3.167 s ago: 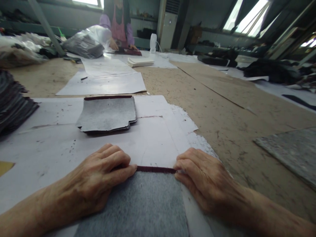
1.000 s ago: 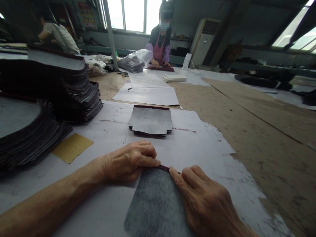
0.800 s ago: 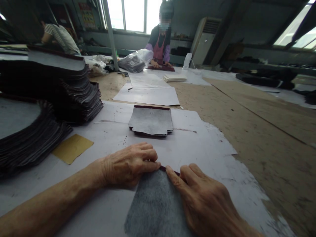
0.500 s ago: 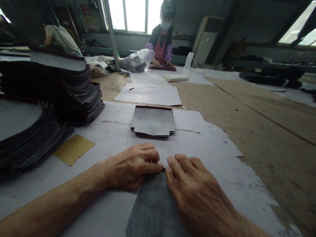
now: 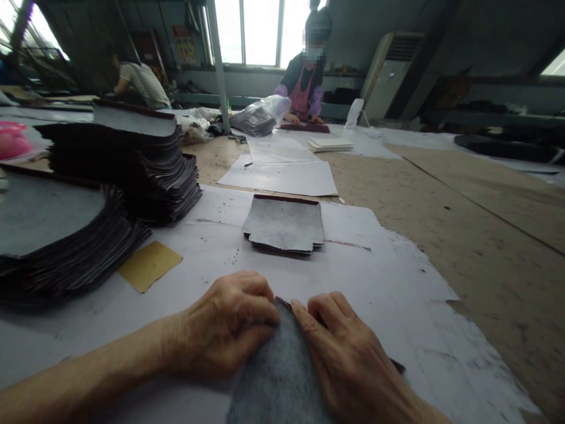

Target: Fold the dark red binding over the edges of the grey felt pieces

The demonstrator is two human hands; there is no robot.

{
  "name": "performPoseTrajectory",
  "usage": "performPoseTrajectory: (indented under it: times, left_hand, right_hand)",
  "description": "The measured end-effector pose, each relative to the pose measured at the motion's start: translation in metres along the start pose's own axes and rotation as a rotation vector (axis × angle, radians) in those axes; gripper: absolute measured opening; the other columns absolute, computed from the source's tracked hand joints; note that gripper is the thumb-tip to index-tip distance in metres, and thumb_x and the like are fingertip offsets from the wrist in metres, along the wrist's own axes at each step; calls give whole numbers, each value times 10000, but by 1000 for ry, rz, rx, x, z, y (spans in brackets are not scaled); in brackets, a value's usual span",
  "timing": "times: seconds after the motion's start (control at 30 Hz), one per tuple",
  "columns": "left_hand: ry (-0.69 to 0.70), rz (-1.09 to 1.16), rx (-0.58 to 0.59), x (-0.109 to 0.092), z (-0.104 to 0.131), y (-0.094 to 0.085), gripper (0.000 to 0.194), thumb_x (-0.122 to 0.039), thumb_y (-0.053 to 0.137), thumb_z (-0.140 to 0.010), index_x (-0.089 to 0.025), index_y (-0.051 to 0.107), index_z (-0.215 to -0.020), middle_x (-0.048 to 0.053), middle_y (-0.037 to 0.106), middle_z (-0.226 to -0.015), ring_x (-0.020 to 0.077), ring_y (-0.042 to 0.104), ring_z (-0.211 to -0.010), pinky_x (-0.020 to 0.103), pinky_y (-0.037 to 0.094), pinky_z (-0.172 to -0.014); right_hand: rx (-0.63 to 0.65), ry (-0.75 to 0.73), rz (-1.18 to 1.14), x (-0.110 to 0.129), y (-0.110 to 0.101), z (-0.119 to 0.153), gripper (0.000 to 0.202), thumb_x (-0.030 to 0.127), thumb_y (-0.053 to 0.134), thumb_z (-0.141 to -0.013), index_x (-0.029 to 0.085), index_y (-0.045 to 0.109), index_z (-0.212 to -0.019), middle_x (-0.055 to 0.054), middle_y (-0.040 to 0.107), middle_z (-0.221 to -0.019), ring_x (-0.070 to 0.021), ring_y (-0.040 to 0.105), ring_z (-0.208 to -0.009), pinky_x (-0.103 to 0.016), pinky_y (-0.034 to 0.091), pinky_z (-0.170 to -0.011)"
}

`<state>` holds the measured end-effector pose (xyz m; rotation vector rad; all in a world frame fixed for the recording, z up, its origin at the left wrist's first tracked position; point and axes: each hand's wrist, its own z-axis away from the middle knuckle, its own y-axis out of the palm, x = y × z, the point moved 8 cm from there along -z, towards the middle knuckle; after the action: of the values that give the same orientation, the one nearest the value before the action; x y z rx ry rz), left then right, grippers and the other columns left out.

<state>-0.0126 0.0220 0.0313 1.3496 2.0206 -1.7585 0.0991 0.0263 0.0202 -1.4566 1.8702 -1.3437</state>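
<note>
A grey-backed sheet piece (image 5: 278, 383) with a dark maroon folded edge lies in front of me, its near end running out of view. My left hand (image 5: 229, 321) is closed on the left side of its far edge, thumb and curled fingers pinching it. At the right part of that edge, my right hand (image 5: 348, 347) presses with its index fingertip and thumb, the other fingers bent. A short strip of the dark edge shows between the hands. Beyond them lies a small pile of similar grey pieces (image 5: 285, 221) with a maroon back edge.
Two tall stacks of dark-edged grey pieces (image 5: 170, 176) stand at left, beside a yellow square (image 5: 150, 266). White paper (image 5: 397, 294) covers the near table. Further back are white sheets (image 5: 291, 176), a plastic bag (image 5: 260, 118) and a co-worker (image 5: 302, 88); another person bends at far left.
My left hand has drawn back and left along the edge, so more of the dark fold shows between my hands. The camera view has turned slightly left.
</note>
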Motion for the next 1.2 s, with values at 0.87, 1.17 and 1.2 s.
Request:
performPoseTrajectory:
  times: [0.87, 1.17, 1.2]
  left_hand:
    - [75, -236, 17, -19, 25, 13, 283, -102, 453, -780, -146, 558, -1039, 93, 553, -939, 200, 498, -826, 364, 427, -738]
    - [52, -226, -11, -22, 23, 7, 235, -96, 442, -804, -161, 588, -976, 74, 562, -935, 171, 509, -814, 355, 448, -751]
    - [45, -216, -25, -21, 24, 6, 237, -93, 456, -792, -163, 588, -977, 75, 552, -968, 172, 510, -837, 358, 450, -768]
  right_hand:
    - [316, 171, 93, -10, 15, -19, 600, 45, 457, -660, 212, 497, -1235, -77, 546, -850, -203, 521, -772, -354, 501, -632]
    - [133, 377, -53, -37, -8, -9, 56, 152, 536, -752, 181, 584, -758, -28, 570, -767, -170, 558, -730, -303, 461, -624]
    - [147, 395, -35, -35, -6, -8, 52, 135, 557, -726, 182, 568, -745, -22, 569, -755, -174, 557, -725, -299, 453, -607]
